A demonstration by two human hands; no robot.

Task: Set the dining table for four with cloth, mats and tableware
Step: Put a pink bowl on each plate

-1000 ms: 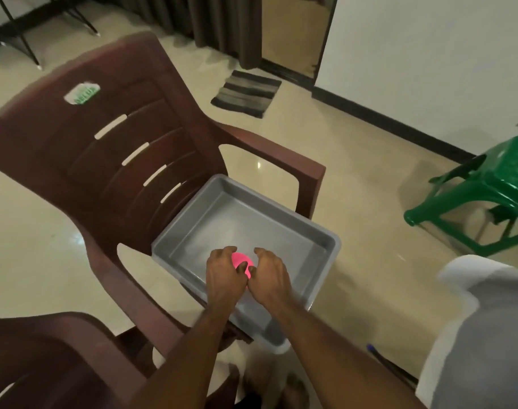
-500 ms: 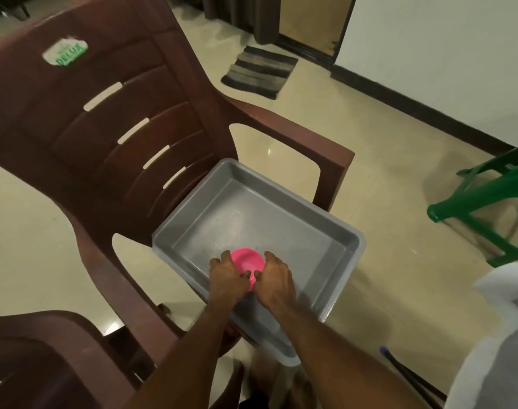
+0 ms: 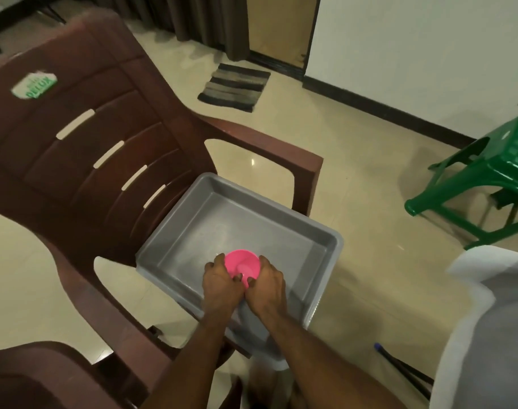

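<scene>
Beige floor tiles surround a brown plastic chair (image 3: 83, 160) whose seat holds a grey tub (image 3: 325, 246), where the left hand (image 3: 220, 283) and right hand (image 3: 266, 286), a second ago hiding it, now grasp a more visible pink bowl (image 3: 242, 265), probably lifting it out for the table.

— What's different about the pink bowl (image 3: 242, 266)?
— A second ago it was almost buried between the hands; now most of its open top shows.
— And the hands?
— The left hand (image 3: 220, 286) and right hand (image 3: 266, 286) have spread to its sides, thumbs over the near rim.
</scene>
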